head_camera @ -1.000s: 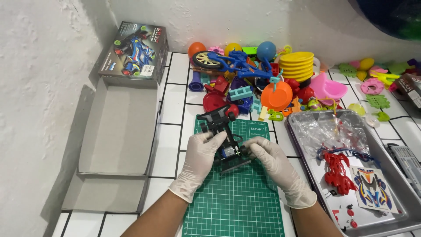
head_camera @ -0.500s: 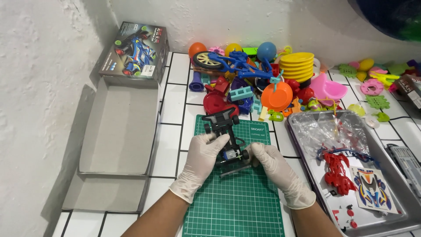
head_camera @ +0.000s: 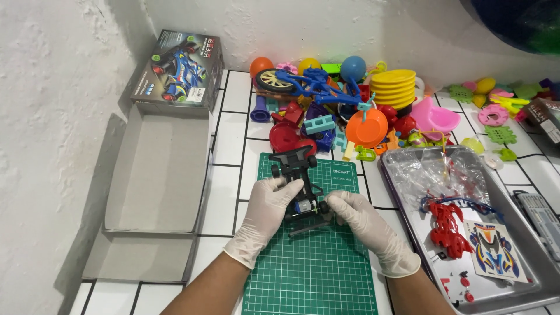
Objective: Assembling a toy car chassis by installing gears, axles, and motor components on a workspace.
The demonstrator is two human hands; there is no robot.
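A black toy car chassis (head_camera: 294, 169) with small wheels and a silver motor lies on the green cutting mat (head_camera: 315, 274). Both hands wear white gloves. My left hand (head_camera: 266, 209) grips the chassis from its left side, fingers laid over its middle. My right hand (head_camera: 363, 223) holds the rear end from the right, fingertips at the motor. The chassis front points away from me, toward the toy pile.
An open grey cardboard box (head_camera: 157, 175) and its printed lid (head_camera: 178, 70) lie at left. A pile of colourful plastic toys (head_camera: 344, 111) fills the back. A metal tray (head_camera: 528, 274) at right holds red parts (head_camera: 446, 230), a sticker sheet (head_camera: 493, 251) and a clear bag (head_camera: 437, 172).
The chassis has shifted slightly toward the back of the mat, and both hands have moved with it, still holding its rear part.
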